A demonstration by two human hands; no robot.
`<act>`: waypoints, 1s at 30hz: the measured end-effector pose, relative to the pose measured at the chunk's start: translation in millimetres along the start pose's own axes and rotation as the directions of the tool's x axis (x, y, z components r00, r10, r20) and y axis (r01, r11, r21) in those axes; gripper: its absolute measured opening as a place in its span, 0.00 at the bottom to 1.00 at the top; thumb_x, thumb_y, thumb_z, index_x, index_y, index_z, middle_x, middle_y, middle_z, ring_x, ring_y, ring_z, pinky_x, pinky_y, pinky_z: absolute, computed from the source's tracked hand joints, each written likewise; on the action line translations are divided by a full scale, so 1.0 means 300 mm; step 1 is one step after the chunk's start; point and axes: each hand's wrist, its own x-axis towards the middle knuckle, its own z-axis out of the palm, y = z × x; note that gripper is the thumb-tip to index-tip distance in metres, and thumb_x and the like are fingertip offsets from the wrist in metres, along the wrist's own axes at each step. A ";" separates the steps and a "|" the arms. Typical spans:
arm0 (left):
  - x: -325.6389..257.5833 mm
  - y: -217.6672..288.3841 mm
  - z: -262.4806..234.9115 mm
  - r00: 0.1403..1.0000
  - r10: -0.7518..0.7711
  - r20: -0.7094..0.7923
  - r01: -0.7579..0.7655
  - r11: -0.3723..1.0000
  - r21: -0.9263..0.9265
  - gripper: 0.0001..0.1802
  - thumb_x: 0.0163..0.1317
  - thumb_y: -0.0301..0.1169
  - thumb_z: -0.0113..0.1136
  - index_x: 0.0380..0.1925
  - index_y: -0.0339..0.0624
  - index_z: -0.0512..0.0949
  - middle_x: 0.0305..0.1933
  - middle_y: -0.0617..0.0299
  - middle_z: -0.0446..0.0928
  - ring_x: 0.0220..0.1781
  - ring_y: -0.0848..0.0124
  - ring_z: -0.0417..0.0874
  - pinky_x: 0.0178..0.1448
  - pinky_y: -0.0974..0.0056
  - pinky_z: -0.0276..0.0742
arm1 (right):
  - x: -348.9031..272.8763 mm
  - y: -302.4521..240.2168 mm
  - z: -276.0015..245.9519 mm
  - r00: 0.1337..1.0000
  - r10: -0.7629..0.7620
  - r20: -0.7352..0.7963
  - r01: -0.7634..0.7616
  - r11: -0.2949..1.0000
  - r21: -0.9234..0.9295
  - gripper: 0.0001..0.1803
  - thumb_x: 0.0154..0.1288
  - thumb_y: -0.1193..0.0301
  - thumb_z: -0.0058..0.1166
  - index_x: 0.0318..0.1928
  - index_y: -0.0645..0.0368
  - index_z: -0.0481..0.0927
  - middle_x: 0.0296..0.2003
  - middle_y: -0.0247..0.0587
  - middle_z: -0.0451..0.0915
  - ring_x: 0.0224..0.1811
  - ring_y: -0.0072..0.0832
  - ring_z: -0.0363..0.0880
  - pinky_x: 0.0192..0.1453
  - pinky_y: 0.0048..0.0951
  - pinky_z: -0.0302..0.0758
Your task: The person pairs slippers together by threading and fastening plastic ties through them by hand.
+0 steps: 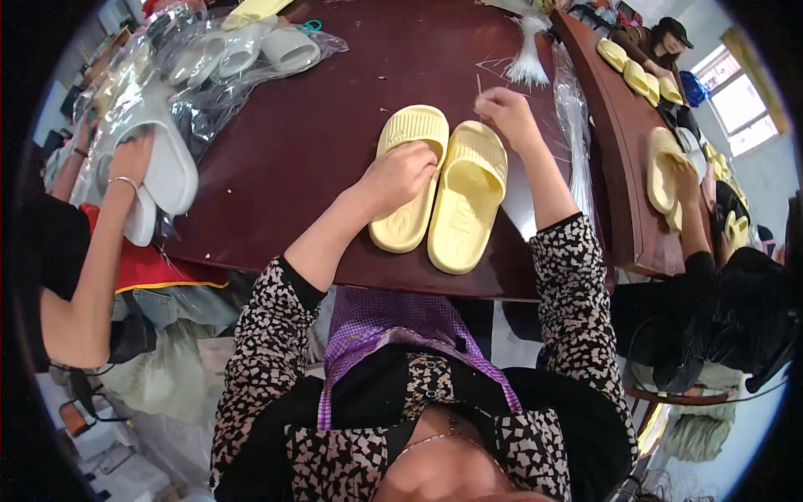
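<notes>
Side by side on the dark red table lie two yellow slide slippers, toes pointing away from me: the left slipper [400, 226] and the right slipper [462, 222]. My left hand [397, 177] is closed at the left slipper's strap, its fingertips partly hidden at the strap's inner edge. Just beyond the right slipper's toe, my right hand [505, 114] pinches a thin pale plastic tie [479, 86] that stands upright from the fingers. The tie's lower end is hard to make out near the slipper's strap.
A bundle of white plastic ties [528, 58] lies beyond my right hand, with a long bagged bundle [572, 125] beside it. White slippers in clear bags [288, 48] lie far left. Co-workers handle a white slipper [171, 163] at left and a yellow slipper [662, 171] at right.
</notes>
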 end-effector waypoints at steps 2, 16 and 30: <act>-0.002 -0.004 -0.010 1.000 -0.008 0.004 0.008 1.000 -0.009 0.08 0.62 0.28 0.49 0.36 0.33 0.73 0.40 0.51 0.74 0.44 0.55 0.76 0.49 0.56 0.72 | 0.037 -0.102 0.050 0.985 -0.040 0.166 0.029 0.998 0.063 0.08 0.52 0.73 0.57 0.31 0.65 0.81 0.23 0.37 0.79 0.27 0.22 0.76 0.33 0.25 0.72; 0.002 -0.015 0.005 0.985 0.148 -0.088 -0.146 0.989 0.029 0.04 0.55 0.24 0.53 0.30 0.36 0.74 0.37 0.56 0.72 0.43 0.59 0.75 0.48 0.59 0.73 | 0.138 -0.184 0.256 0.782 0.129 0.609 -0.016 0.982 -0.188 0.05 0.56 0.73 0.56 0.30 0.63 0.79 0.26 0.36 0.77 0.30 0.21 0.73 0.35 0.23 0.72; -0.003 0.017 0.012 0.928 0.150 -0.341 -0.181 0.982 -0.059 0.08 0.58 0.25 0.53 0.37 0.36 0.76 0.38 0.55 0.77 0.39 0.58 0.79 0.45 0.60 0.75 | 0.103 -0.114 0.188 0.936 0.117 0.333 -0.246 0.893 0.377 0.03 0.60 0.76 0.54 0.33 0.63 0.76 0.28 0.36 0.77 0.31 0.21 0.74 0.37 0.23 0.72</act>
